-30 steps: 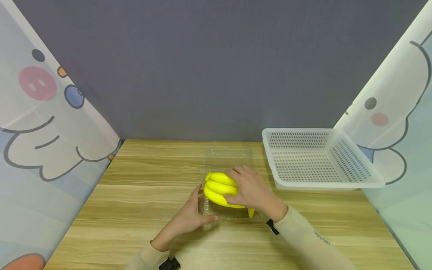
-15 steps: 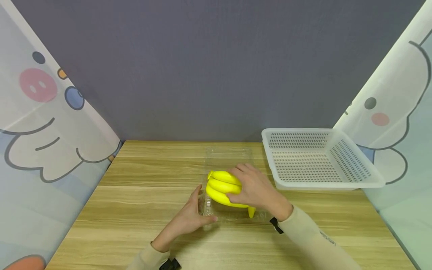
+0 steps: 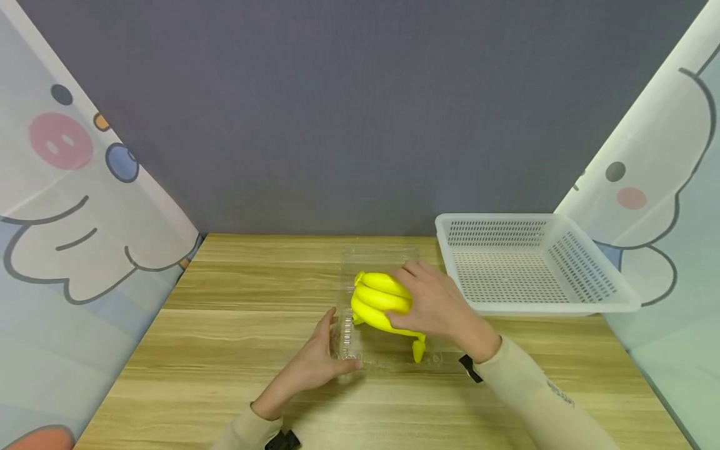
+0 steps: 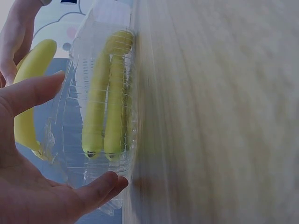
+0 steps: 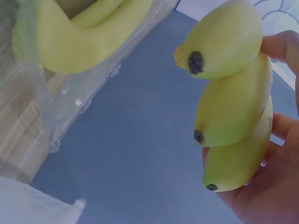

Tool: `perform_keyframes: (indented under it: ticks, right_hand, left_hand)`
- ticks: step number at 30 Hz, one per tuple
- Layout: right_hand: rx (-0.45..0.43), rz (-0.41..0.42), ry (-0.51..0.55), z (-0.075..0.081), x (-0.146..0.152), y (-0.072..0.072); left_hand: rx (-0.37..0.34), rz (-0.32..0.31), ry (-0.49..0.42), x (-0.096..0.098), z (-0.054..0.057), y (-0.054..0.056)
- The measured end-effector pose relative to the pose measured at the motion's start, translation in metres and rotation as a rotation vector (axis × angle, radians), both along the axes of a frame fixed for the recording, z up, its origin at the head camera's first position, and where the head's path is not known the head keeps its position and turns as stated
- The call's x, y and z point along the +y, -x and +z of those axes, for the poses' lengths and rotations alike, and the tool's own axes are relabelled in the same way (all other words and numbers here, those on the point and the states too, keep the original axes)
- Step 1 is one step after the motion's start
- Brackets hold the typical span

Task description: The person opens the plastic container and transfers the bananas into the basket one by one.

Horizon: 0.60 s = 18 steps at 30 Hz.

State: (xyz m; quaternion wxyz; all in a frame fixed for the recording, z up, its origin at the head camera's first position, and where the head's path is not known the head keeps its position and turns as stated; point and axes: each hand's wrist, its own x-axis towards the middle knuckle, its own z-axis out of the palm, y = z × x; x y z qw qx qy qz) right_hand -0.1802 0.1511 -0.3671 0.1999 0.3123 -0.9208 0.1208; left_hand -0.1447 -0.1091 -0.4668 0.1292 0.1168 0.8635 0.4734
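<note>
My right hand (image 3: 435,306) grips a bunch of yellow bananas (image 3: 382,303) from above, fingers on the far side and thumb on the near side. The right wrist view shows three dark-tipped bananas (image 5: 233,102) in that hand. Below them is a clear plastic clamshell box (image 3: 374,359), its lid folded back away from me. A second bunch of bananas (image 4: 114,107) lies inside, mostly hidden from the head camera by the held bunch. At the box's left front corner, my left hand (image 3: 312,369) rests with thumb and fingers spread and fairly straight against the plastic.
A white perforated plastic basket (image 3: 562,308) stands at the back right of the wooden table (image 3: 236,294). A dark grey panel (image 3: 360,125) rises behind the table, with cartoon-printed sheets (image 3: 73,237) at both sides.
My right hand has moved right and slightly away from me with the bananas, uncovering more of the bunch in the box. My left hand stays at the box corner.
</note>
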Motion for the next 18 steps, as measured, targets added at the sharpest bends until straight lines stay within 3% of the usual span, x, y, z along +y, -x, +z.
perform_keyframes:
  ticks: [18]
  right_hand:
    - [0.068, -0.004, -0.009, 0.013, 0.012, 0.006]
  left_hand:
    - [-0.013, -0.02, -0.03, -0.003, -0.003, 0.002]
